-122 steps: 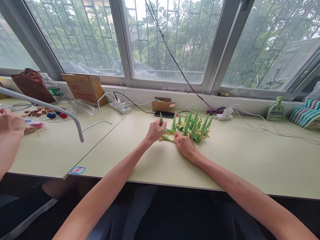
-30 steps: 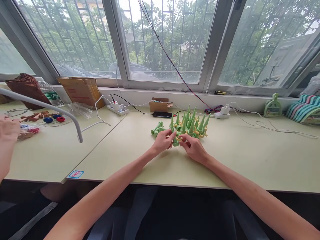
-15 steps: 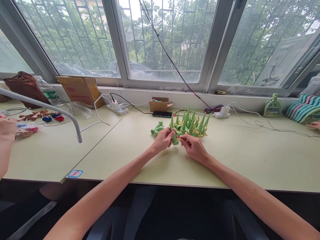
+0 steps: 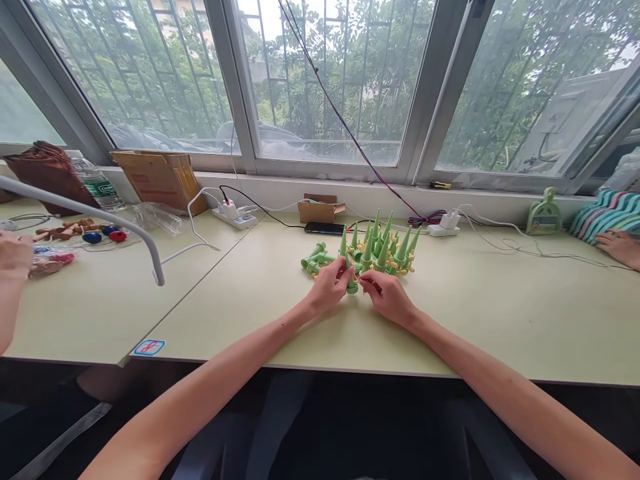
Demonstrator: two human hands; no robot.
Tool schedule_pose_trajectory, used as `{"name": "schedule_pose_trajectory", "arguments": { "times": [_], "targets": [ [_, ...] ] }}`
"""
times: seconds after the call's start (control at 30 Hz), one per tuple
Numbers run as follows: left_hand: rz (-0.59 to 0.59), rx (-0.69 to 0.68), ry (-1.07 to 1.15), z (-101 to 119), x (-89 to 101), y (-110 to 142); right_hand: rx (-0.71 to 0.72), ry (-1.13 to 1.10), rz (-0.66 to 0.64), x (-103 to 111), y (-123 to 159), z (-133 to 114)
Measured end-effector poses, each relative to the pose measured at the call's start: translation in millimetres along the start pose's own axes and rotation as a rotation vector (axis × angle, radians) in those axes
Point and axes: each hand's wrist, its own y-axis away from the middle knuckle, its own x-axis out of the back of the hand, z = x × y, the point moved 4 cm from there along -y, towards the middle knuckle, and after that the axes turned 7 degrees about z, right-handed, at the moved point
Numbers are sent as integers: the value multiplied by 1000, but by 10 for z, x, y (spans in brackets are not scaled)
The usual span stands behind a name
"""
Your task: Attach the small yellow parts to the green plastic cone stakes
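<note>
My left hand [image 4: 327, 288] is closed around a green plastic watering spike [image 4: 353, 287], its wide end low and its tip up. Close beside it on the right, my right hand [image 4: 387, 295] is closed in a pinch at the spike's side. A bit of small yellow part shows at those fingertips, mostly hidden. Just behind the hands stands a cluster of green spikes [image 4: 383, 255], points up, with small yellow valve pieces around their bases. To the left of the cluster, several green tubular pieces [image 4: 315, 257] lie in a pile.
Behind the spikes lie a black phone [image 4: 326, 229] and a small cardboard box [image 4: 320, 209]. Power strips [image 4: 235, 217] and cables run along the sill. A white curved bar [image 4: 150, 250] crosses the left side. Other people's hands show at the left [image 4: 14, 257] and right [image 4: 620, 248].
The held spike and my left hand have shifted slightly right, closer to my right hand. Less of the yellow part shows. At the right edge, another person's hand has moved further into view, onto the teal pieces.
</note>
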Motion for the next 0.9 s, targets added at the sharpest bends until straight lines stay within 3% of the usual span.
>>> {"name": "schedule_pose_trajectory", "arguments": {
  "times": [0.2,0.5,0.7,0.9],
  "targets": [
    [38,-209,-183,19,-70,84,-36,-18,2,22,6,24],
    [-40,-498,-352,121,-108,199,-104,-92,-32,24,20,74],
    [-156,-622,-391,182,-138,258,-124,-95,-81,18,23,119],
    [-177,-678,-403,176,-136,282,-157,-85,-102,5,15,149]
  ]
}}
